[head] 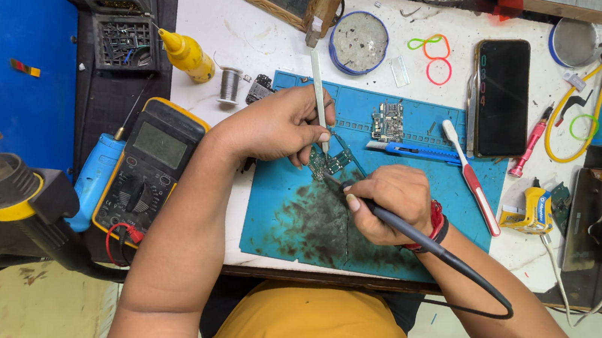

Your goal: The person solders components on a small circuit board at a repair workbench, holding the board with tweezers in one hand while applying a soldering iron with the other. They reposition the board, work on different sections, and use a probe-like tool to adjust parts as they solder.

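The left hand [276, 125] is pinching pale tweezers [319, 99] in a closed grip, their long axis running up and away from the fingers, tips pointing down at a small green circuit board [332, 161] just below the grip. The right hand [388, 201] is clenching a dark soldering iron [400, 226] like a pen; its axis is slanting, tip pointing up-left onto the board, cable trailing off behind the wrist. The board is lying flat on the blue mat [422, 168] on the bench [256, 35], between the 2 hands. It is looking light, stiff and fragile, best held by its edges. A blue-handled knife [409, 150] is lying just beyond the right grip.
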